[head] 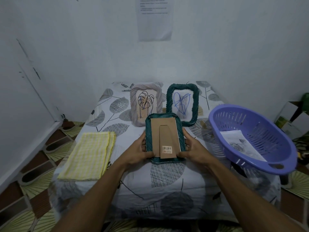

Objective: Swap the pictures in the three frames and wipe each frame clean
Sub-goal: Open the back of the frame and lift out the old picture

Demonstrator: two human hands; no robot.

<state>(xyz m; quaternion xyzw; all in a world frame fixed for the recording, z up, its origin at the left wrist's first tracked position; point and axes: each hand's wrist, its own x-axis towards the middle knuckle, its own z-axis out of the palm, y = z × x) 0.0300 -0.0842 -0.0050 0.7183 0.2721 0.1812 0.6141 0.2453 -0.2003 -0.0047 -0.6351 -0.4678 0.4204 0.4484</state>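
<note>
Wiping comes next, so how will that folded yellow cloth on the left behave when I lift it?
The yellow cloth looks thin and soft, so it will likely droop, not hold shape. Folded layers show along its right edge, so lifting one corner would probably unfold it. It seems light; a push may bunch it on the table cover.

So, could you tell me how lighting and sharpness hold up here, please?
Head view: dim, bluish light, no hard shadows; the wide lens stretches the purple basket; the wall notice is too soft to read; the held green frame is sharp enough to show the barcode label on its back.
</note>
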